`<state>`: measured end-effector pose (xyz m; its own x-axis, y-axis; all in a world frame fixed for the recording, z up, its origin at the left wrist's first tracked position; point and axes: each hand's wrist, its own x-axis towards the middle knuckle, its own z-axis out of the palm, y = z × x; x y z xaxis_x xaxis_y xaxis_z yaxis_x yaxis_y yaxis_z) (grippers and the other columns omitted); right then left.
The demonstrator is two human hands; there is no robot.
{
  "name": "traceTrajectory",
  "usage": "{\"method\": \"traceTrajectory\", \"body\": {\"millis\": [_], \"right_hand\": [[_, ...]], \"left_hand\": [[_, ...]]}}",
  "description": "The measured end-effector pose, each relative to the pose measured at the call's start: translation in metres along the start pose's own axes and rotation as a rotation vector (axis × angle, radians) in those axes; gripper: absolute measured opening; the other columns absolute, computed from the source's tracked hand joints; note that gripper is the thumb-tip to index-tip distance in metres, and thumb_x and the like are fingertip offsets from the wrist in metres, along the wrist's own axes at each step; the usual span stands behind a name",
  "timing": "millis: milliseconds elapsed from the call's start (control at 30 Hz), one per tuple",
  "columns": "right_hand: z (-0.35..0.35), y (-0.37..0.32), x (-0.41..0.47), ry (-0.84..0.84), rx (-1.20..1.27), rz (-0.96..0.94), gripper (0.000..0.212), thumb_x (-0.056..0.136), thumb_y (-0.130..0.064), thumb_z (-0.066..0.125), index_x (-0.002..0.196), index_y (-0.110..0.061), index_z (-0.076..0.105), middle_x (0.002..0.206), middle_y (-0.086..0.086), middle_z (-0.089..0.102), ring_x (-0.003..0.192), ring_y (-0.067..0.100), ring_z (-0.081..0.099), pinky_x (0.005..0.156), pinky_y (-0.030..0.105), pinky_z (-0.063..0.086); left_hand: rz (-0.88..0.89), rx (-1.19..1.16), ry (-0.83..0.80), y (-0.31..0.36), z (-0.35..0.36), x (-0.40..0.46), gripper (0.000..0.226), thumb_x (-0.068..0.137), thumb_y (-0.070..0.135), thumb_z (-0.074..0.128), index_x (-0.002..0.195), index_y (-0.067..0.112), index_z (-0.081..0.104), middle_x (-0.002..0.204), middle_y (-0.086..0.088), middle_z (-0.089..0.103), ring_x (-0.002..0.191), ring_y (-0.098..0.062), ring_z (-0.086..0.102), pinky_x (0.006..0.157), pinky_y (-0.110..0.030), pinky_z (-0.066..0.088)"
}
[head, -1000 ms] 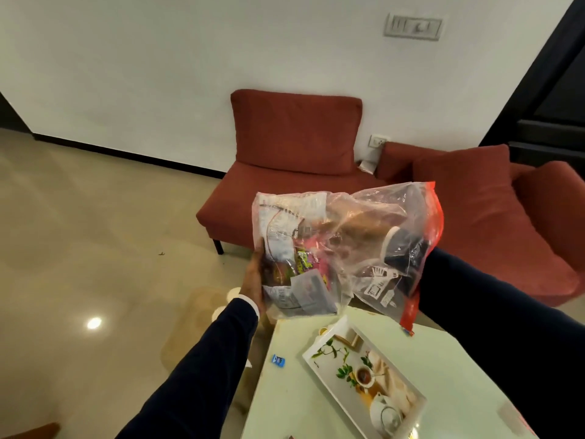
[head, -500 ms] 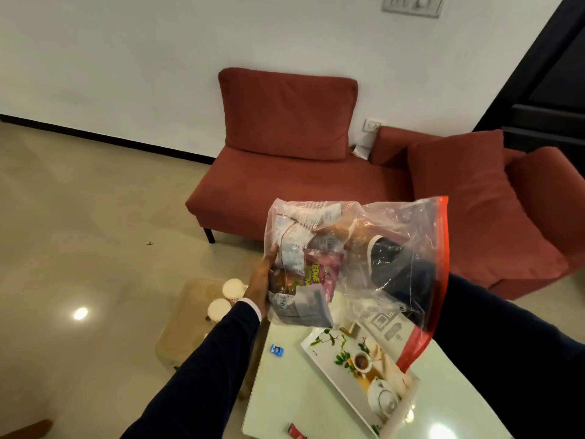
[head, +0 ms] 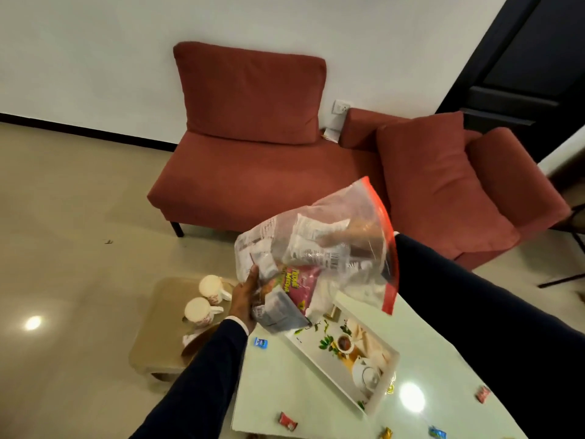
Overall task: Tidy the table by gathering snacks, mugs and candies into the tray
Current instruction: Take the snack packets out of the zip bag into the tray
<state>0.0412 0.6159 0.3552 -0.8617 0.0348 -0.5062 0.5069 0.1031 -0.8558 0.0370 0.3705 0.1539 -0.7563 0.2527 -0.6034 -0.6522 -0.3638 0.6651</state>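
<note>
The left hand (head: 243, 296) holds the bottom of a see-through bag (head: 316, 248) of snacks, up above the white tray (head: 376, 403) on the table (head: 316, 416). The right hand (head: 357, 232) is inside the bag, and its grip cannot be told. Two mugs (head: 202, 308) sit on a low stool (head: 152, 353) beside the table.

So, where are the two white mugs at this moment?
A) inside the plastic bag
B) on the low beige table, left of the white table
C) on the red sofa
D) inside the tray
B: both white mugs stand on the low beige table, apart from the tray.
</note>
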Motion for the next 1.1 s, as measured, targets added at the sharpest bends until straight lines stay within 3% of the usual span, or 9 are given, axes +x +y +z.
{"method": "traceTrajectory", "body": {"millis": [100, 200, 267, 467, 567, 667, 800, 933, 1100], "right_hand": [[-0.016, 0.023, -0.002, -0.019, 0.127, 0.068, 0.046, 0.088, -0.010, 0.073, 0.131, 0.002, 0.062, 0.137, 0.029, 0.058, 0.122, 0.046, 0.059, 0.109, 0.062, 0.043], [-0.025, 0.022, -0.009, 0.047, 0.229, -0.099, 0.051, 0.072, -0.029, 0.088, 0.113, -0.004, 0.072, 0.115, 0.025, 0.068, 0.098, 0.038, 0.065, 0.083, 0.046, 0.058], [-0.038, 0.029, -0.015, 0.182, 0.262, -0.175, 0.073, 0.059, -0.041, 0.095, 0.116, -0.004, 0.070, 0.109, 0.024, 0.069, 0.090, 0.034, 0.064, 0.075, 0.039, 0.059], [-0.057, 0.065, -0.034, 0.231, 0.659, -0.228, 0.064, 0.080, -0.013, 0.077, 0.137, -0.003, 0.050, 0.139, 0.024, 0.059, 0.113, 0.036, 0.066, 0.091, 0.049, 0.059], [-0.056, 0.087, -0.041, 0.170, 0.709, -0.270, 0.065, 0.081, -0.006, 0.073, 0.141, -0.007, 0.049, 0.134, 0.021, 0.063, 0.113, 0.037, 0.066, 0.088, 0.050, 0.059], [-0.060, 0.105, -0.047, 0.104, 0.722, -0.285, 0.055, 0.080, 0.000, 0.066, 0.133, -0.006, 0.057, 0.123, 0.020, 0.069, 0.106, 0.037, 0.070, 0.081, 0.048, 0.060], [-0.073, 0.123, -0.053, 0.007, 0.794, -0.242, 0.063, 0.072, 0.003, 0.062, 0.134, -0.004, 0.055, 0.121, 0.026, 0.066, 0.102, 0.041, 0.070, 0.071, 0.044, 0.061], [-0.088, 0.145, -0.052, -0.046, 0.748, -0.197, 0.071, 0.073, 0.007, 0.057, 0.142, -0.005, 0.048, 0.134, 0.027, 0.060, 0.121, 0.045, 0.061, 0.098, 0.056, 0.053], [-0.095, 0.191, -0.031, 0.082, 0.710, -0.087, 0.089, 0.073, 0.025, 0.057, 0.152, -0.004, 0.028, 0.144, 0.031, 0.049, 0.121, 0.047, 0.056, 0.094, 0.055, 0.054]], "left_hand": [[-0.018, -0.053, -0.042, 0.009, -0.008, 0.006, 0.065, 0.088, 0.060, 0.065, 0.135, 0.015, 0.066, 0.130, -0.017, 0.069, 0.117, -0.036, 0.068, 0.094, -0.048, 0.058], [-0.039, -0.077, -0.064, 0.023, -0.018, 0.012, 0.071, 0.089, 0.061, 0.062, 0.141, 0.014, 0.061, 0.140, -0.022, 0.061, 0.130, -0.041, 0.058, 0.113, -0.060, 0.041], [-0.026, -0.070, -0.024, 0.031, -0.025, 0.014, 0.072, 0.088, 0.062, 0.063, 0.141, 0.014, 0.060, 0.142, -0.023, 0.059, 0.132, -0.043, 0.055, 0.115, -0.063, 0.036], [0.066, -0.083, 0.046, 0.054, -0.046, 0.018, 0.063, 0.091, 0.060, 0.060, 0.138, 0.018, 0.063, 0.123, -0.013, 0.073, 0.109, -0.034, 0.070, 0.090, -0.053, 0.058], [0.047, -0.134, -0.031, 0.060, -0.045, 0.019, 0.060, 0.097, 0.059, 0.052, 0.144, 0.023, 0.058, 0.132, -0.013, 0.069, 0.120, -0.037, 0.065, 0.101, -0.059, 0.051], [0.024, -0.191, -0.085, 0.063, -0.036, 0.018, 0.059, 0.100, 0.059, 0.045, 0.146, 0.025, 0.055, 0.130, -0.011, 0.069, 0.116, -0.033, 0.068, 0.087, -0.055, 0.059], [0.024, -0.194, -0.069, 0.061, -0.021, 0.010, 0.064, 0.100, 0.059, 0.041, 0.153, 0.023, 0.046, 0.138, -0.011, 0.063, 0.123, -0.035, 0.062, 0.093, -0.056, 0.054], [0.020, -0.182, -0.025, 0.045, -0.015, 0.003, 0.063, 0.100, 0.058, 0.046, 0.150, 0.020, 0.050, 0.141, -0.014, 0.061, 0.123, -0.036, 0.063, 0.094, -0.057, 0.056], [0.031, -0.165, 0.067, 0.020, 0.005, -0.001, 0.063, 0.101, 0.057, 0.045, 0.149, 0.017, 0.052, 0.154, -0.019, 0.049, 0.139, -0.041, 0.048, 0.113, -0.062, 0.038]]}}
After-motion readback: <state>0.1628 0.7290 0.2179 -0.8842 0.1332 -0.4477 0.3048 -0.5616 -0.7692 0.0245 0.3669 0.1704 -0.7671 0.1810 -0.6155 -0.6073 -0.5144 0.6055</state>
